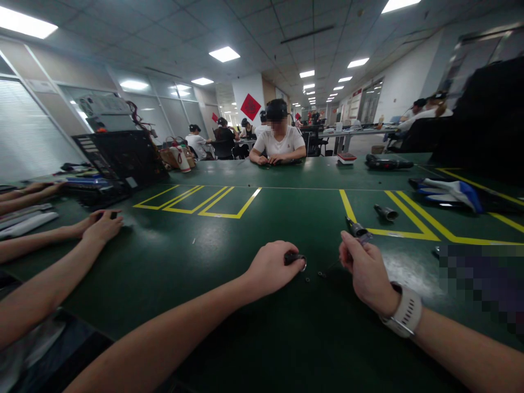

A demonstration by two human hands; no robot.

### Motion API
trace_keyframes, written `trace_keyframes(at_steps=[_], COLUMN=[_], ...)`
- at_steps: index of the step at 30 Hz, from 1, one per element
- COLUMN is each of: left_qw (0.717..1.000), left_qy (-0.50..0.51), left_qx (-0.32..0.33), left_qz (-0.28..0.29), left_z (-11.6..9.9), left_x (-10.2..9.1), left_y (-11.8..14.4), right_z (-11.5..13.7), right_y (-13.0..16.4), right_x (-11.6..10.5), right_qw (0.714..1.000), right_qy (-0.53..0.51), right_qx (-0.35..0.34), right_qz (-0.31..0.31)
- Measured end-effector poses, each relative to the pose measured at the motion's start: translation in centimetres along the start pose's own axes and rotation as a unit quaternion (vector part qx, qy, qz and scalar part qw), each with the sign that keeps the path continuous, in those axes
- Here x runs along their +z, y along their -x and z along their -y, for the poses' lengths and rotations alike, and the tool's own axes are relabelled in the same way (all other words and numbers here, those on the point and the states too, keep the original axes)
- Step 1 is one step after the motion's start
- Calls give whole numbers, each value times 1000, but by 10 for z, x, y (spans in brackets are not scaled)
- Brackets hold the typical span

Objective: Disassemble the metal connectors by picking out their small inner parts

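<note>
My left hand (273,268) rests low over the green table, its fingers closed round a short dark cylindrical part (293,258) with a shiny ring at its near end. My right hand (365,266), a light watch on its wrist, is closed on a dark part with a grey, partly see-through end (358,230) that sticks up past the thumb. My fingers hide its lower portion. Between the hands lie a small ring (307,279) and other tiny pieces (321,274). Beyond my right hand, a dark hollow cylinder (386,213) lies on its side.
Yellow tape lines (221,214) mark the green table (196,305). At the right lie blue-and-white gloves (450,192) and a dark power tool (387,162). A red-and-white box (346,158) sits farther back. A co-worker's hands (102,225) are at the left; another person (278,139) sits opposite.
</note>
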State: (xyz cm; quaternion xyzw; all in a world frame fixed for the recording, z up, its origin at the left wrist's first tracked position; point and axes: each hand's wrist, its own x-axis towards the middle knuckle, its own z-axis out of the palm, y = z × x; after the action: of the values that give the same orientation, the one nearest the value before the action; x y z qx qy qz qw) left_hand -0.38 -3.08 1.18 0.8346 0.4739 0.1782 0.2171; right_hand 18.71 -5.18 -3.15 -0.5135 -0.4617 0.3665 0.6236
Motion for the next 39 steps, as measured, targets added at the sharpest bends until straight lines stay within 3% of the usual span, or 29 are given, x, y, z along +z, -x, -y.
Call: trace_keyframes(at_steps=[8, 18, 27, 31, 35, 39], left_qw=[970, 951, 905, 903, 898, 886], left_qy=[239, 297, 404, 412, 422, 442], left_qx=[-39, -89, -132, -123, -126, -137], left_qz=[7, -6, -11, -9, -15, -27], left_z=[21, 5, 8, 13, 11, 6], left_x=[4, -4, -2, 1, 2, 1], left_y=[-9, -7, -10, -11, -10, -9], right_z=[2, 26, 6, 14, 26, 32], right_y=[2, 8, 6, 17, 26, 27], right_x=[-1, 2, -2, -3, -1, 1], right_qw=[999, 992, 999, 988, 962, 939], right_qy=[26, 97, 3, -40, 61, 136], right_qx=[-8, -17, -12, -83, -157, -183], right_qz=[32, 84, 51, 121, 214, 257])
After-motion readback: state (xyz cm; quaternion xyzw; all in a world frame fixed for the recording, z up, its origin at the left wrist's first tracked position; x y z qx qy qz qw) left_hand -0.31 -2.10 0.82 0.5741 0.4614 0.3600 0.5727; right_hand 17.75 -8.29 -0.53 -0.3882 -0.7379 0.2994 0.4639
